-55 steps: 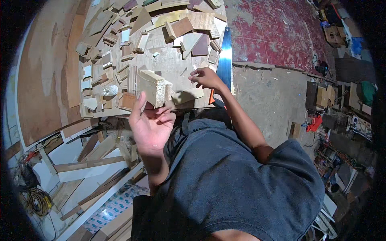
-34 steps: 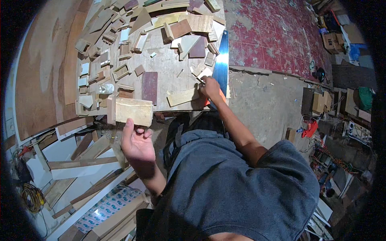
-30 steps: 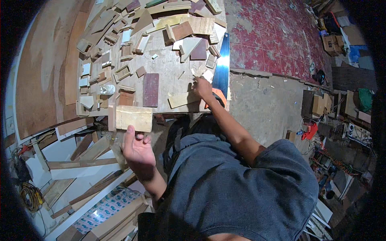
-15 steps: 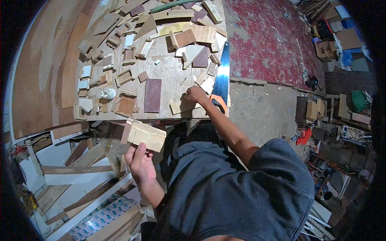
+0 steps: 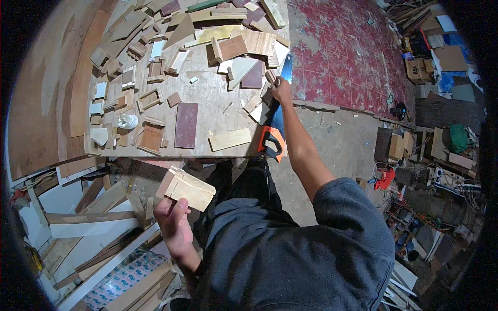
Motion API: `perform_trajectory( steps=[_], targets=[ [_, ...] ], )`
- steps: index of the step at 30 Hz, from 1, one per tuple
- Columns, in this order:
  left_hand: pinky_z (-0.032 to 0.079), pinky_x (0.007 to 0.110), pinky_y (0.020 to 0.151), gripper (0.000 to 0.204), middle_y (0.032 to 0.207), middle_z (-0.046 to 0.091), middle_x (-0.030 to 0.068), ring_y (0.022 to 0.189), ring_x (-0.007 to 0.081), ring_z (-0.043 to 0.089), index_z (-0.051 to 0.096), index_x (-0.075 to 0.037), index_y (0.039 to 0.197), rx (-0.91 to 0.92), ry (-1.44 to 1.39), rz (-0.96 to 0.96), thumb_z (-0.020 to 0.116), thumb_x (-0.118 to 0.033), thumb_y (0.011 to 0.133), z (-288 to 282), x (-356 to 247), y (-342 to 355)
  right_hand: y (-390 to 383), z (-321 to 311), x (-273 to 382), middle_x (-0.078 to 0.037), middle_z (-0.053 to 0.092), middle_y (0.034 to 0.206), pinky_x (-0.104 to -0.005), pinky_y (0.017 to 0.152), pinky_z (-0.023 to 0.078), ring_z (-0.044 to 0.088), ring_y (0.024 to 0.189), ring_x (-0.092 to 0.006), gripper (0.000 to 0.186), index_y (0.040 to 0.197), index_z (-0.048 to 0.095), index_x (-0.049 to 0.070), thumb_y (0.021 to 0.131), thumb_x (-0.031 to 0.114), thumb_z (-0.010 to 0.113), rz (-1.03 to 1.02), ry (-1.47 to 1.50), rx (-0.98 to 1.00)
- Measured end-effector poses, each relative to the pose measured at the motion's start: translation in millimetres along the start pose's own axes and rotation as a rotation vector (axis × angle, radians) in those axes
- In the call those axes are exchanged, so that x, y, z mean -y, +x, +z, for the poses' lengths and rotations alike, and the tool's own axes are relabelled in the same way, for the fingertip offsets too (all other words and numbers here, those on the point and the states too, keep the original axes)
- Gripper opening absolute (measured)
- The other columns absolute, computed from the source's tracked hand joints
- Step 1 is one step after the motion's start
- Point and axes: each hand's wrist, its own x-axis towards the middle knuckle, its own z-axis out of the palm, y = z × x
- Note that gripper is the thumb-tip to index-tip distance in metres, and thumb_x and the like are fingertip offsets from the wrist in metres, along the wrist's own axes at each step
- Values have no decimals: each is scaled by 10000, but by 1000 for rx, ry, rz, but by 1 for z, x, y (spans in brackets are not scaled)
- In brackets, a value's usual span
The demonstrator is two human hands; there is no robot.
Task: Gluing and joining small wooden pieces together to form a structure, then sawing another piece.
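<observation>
My left hand (image 5: 175, 217) is closed, thumb on top, round a pale wooden piece (image 5: 191, 191) with a strip fixed across one end, held in front of the table's near edge. My right hand (image 5: 281, 90) reaches to the table's right edge, over the blade of a handsaw (image 5: 278, 122). Its fingers close at a small brown wooden block (image 5: 270, 77); the fingertips are partly hidden. The saw's orange handle (image 5: 272, 141) lies at the near right corner. A pale wooden strip (image 5: 229, 140) lies flat left of it.
On the table (image 5: 207, 111) lie a dark red board (image 5: 185, 125), several small wooden box-like pieces (image 5: 150, 100), a white bottle (image 5: 127, 121) and heaped offcuts (image 5: 233, 46). Scrap boards (image 5: 93, 217) crowd the floor at left; red flooring (image 5: 337, 62) is at right.
My right hand has left the pale strip and moved up and right to the small block by the saw. The view has shifted slightly; my left hand still holds its wooden piece.
</observation>
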Motion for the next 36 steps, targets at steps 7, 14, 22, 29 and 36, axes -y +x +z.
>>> perform_trajectory(
  steps=[7,14,22,29,36],
  targets=[
    [424,283,724,222,786,586,43,719,137,517,626,1,845,-153,2,45,758,-166,782,3,26,-10,-6,8,19,-157,736,986,-433,855,539,698,951,-341,467,1185,662,110,764,295,741,209,240,36],
    [402,296,698,242,756,541,19,702,125,475,577,-30,768,-92,95,-16,730,-216,801,21,22,3,-56,-2,-1,-178,691,927,-463,800,532,676,886,-357,520,1104,666,59,707,369,794,-20,56,47],
    [420,302,700,253,806,566,18,732,134,500,594,-28,816,-95,68,-76,716,-249,808,13,24,11,-141,3,9,-144,613,1083,-469,813,537,621,1002,-353,615,1200,581,70,684,310,815,-198,-165,174],
    [486,341,813,343,971,636,89,856,176,604,623,29,1024,-52,55,-59,729,-212,804,0,28,14,-126,12,9,-139,704,954,-417,794,549,681,892,-314,439,1099,683,35,747,285,766,-138,197,82],
    [481,342,783,276,925,526,73,835,193,556,507,-32,980,-38,189,-107,615,-279,920,-17,23,20,-112,0,-16,-87,720,959,-273,637,570,707,753,-165,228,1058,691,17,972,193,574,396,1046,406]
  ],
)
